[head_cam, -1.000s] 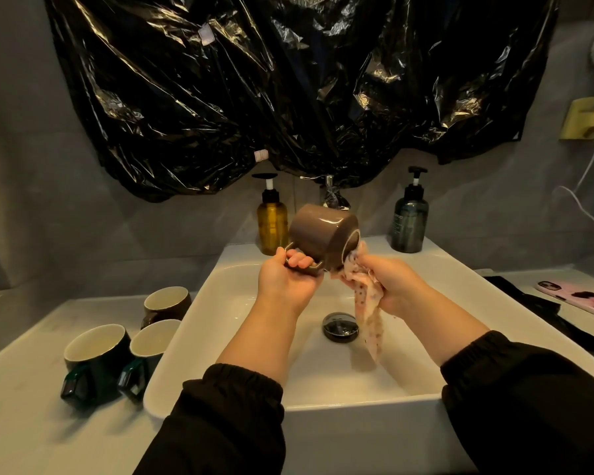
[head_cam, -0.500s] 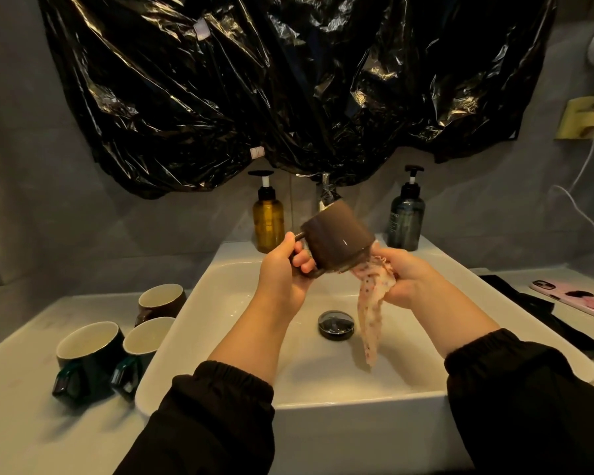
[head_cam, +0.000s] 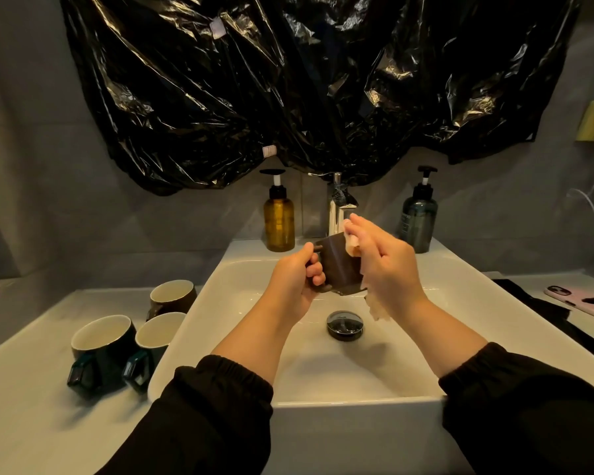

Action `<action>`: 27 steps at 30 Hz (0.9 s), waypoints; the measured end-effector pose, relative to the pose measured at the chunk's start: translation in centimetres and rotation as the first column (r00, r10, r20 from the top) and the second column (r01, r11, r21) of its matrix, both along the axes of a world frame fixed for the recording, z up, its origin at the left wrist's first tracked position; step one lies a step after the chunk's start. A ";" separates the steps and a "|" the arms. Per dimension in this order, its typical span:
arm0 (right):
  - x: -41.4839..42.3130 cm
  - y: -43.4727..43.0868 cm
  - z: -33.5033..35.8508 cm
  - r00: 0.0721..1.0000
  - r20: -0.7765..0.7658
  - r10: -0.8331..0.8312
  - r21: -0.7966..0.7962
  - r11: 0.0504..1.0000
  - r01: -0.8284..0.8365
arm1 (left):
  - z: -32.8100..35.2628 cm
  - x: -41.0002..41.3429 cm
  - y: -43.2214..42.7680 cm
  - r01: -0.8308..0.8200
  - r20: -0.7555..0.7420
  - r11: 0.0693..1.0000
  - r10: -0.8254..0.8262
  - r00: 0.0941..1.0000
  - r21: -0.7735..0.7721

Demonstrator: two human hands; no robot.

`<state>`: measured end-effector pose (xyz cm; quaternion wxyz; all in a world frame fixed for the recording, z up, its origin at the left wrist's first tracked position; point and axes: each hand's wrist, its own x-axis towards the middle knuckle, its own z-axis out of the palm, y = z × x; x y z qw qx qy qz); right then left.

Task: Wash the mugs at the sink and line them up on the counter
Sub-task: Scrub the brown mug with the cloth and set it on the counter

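Four mugs are seen in the head view, and only one of them is in hand. The brown mug (head_cam: 338, 265) is held above the basin of the sink (head_cam: 357, 402), in front of the faucet (head_cam: 336, 207); no running water can be made out. Over the last second the mug has been turned. It was lying on its side with its mouth toward the right and the cloth bunched at the rim, whereas now its outer wall is presented to the right hand. From this it is judged that the wiping has passed from the rim to the outside. The wash of this mug is therefore probably near its end, with rinsing and setting down not yet done.

The left hand (head_cam: 294, 282) is closed round the mug's handle, thumb on top and fingers curled about it. The right hand (head_cam: 388, 265) is laid nearly flat, fingers straight and close together. The pale cloth (head_cam: 352, 240) is pressed by it against the mug's side, and a loose end hangs below the palm. Whether the thumb also pinches the cloth cannot be told.

On the counter (head_cam: 31, 389), left of the sink, two dark green mugs (head_cam: 103, 351) and a second brown mug (head_cam: 172, 298) are stood upright, mouths up. They are grouped close together just beside the sink's outer wall, in a cluster rather than a row. Whether they have been washed cannot be told.
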<state>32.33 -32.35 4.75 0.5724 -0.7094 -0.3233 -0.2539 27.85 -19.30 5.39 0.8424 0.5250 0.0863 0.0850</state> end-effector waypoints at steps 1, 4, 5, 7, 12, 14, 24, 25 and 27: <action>0.4 -0.1 0.1 0.998 -0.048 -0.036 0.082 0.996 0.039 | 0.0 0.0 0.0 0.022 0.005 1.000 -0.022 1.000 -0.019; 1.5 -0.6 0.5 0.947 -0.311 -0.076 0.236 0.959 0.154 | -0.1 -0.2 -0.1 0.070 0.038 0.995 -0.067 0.997 -0.075; 1.8 -0.9 0.8 0.918 -0.389 -0.080 0.208 0.963 0.172 | 0.0 -0.2 -0.1 0.073 0.049 0.993 -0.069 0.996 -0.094; 1.7 -1.2 1.0 0.884 -0.464 -0.053 0.153 0.978 0.139 | 0.1 -0.3 -0.1 0.069 0.058 0.992 -0.063 0.996 -0.108; 0.7 -0.7 0.4 0.991 -0.073 -0.113 0.125 0.985 0.122 | 0.0 -0.2 -0.2 0.065 0.071 0.998 -0.063 0.995 -0.024; 0.7 -0.7 0.8 0.992 -0.088 -0.094 0.144 0.984 0.106 | 0.0 -0.3 -0.2 0.047 0.074 0.998 -0.050 0.996 0.044; 0.5 -1.7 2.1 0.580 -0.727 0.368 0.387 0.917 -0.097 | -0.2 -0.1 0.0 -0.061 0.105 0.988 0.047 0.993 0.140; 0.5 -1.6 2.3 0.651 -0.678 0.343 0.376 0.922 -0.094 | -0.2 -0.1 0.0 -0.073 0.103 0.989 0.060 0.993 0.132; 0.4 -1.8 2.6 0.808 -0.534 0.249 0.296 0.950 -0.098 | -0.1 -0.2 -0.2 -0.112 0.092 0.984 0.100 0.991 0.138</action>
